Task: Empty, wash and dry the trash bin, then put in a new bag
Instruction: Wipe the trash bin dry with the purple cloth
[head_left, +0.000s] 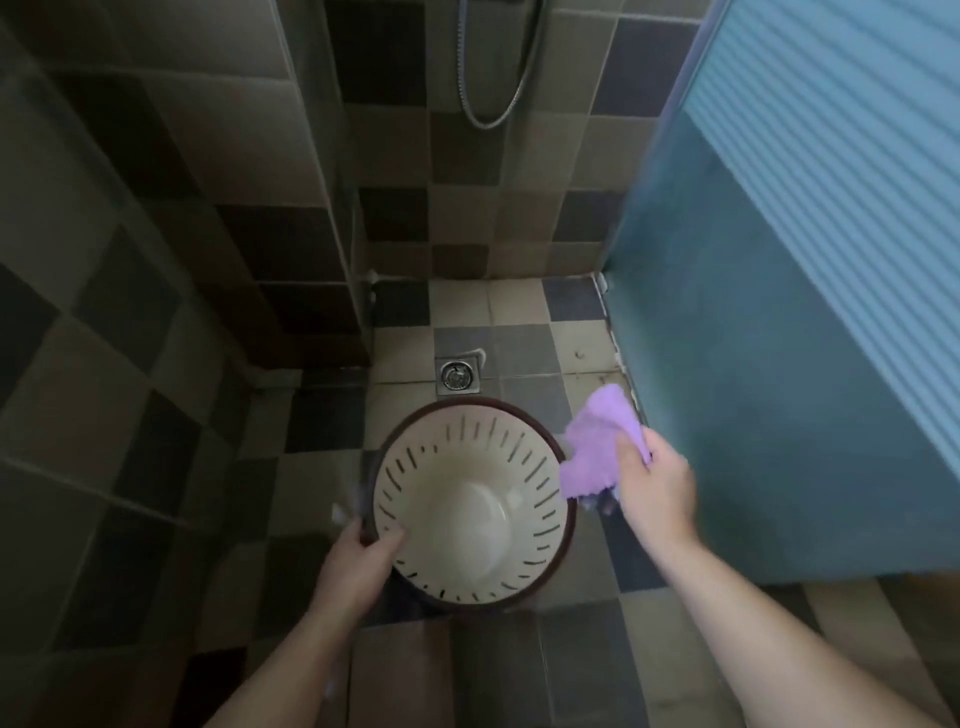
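Drying the emptied bin.
Slotted trash bin (470, 506) on tiled floor (524, 312) near drain (457, 375); left hand (358, 558) clamped on near-left rim, steadying (probably); right hand (655, 491) pinching purple cloth (597, 444) beside right rim.

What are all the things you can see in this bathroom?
trash bin: one, cream inside with slits, dark red rim, on the floor below the drain.
cloth: one, purple, at the bin's right rim.
floor drain: one, metal, in the floor beyond the bin.
shower hose: one, silver, hanging on the back wall.
door: one, blue, on the right.
left hand: grips the bin's rim.
right hand: holds the cloth.
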